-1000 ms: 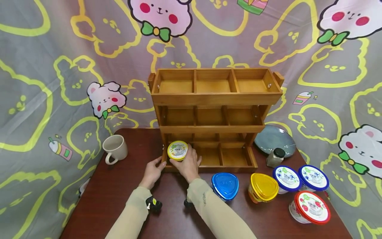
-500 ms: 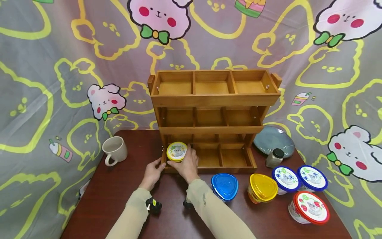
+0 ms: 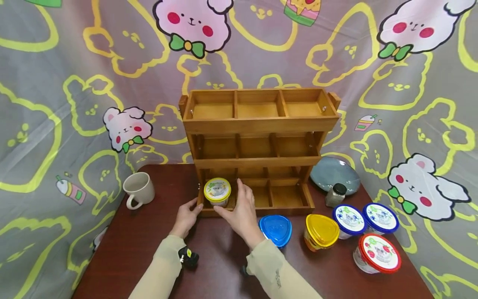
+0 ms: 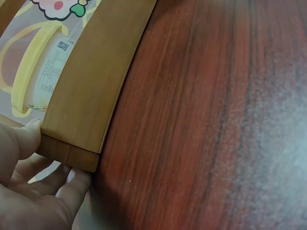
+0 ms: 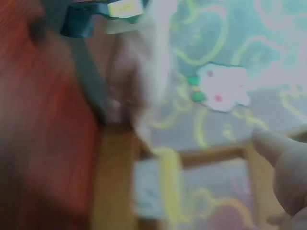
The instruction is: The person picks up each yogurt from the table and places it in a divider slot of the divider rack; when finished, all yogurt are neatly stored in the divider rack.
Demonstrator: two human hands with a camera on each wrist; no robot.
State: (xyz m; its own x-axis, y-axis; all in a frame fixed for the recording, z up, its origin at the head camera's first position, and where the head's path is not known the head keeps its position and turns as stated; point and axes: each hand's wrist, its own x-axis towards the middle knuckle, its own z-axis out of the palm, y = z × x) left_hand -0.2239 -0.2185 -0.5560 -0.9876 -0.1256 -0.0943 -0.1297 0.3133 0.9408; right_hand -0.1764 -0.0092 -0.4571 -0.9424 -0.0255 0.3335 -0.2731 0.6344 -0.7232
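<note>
A round tub with a yellow lid (image 3: 217, 190) stands in the bottom left compartment of a three-tier wooden rack (image 3: 257, 125). At the rack's lower left front corner, my left hand (image 3: 185, 219) grips the wood between thumb and fingers; the left wrist view shows this hold on the corner (image 4: 69, 149). My right hand (image 3: 240, 214) is spread just right of the tub, apart from it, with fingers extended and nothing held. The right wrist view is blurred, with part of the right hand (image 5: 291, 175) at its edge.
Right of the hands stand a blue-lidded tub (image 3: 275, 229), a yellow triangular-lidded tub (image 3: 322, 231), two round blue-lidded tubs (image 3: 349, 220) and a red-lidded tub (image 3: 377, 254). Behind them are a black-capped jar (image 3: 335, 195) and a plate (image 3: 332, 174). A mug (image 3: 139, 189) stands left.
My right hand has let go of the yellow-lidded tub and drawn away to the right. The tub stays in its compartment, and my left hand keeps its grip on the rack's corner.
</note>
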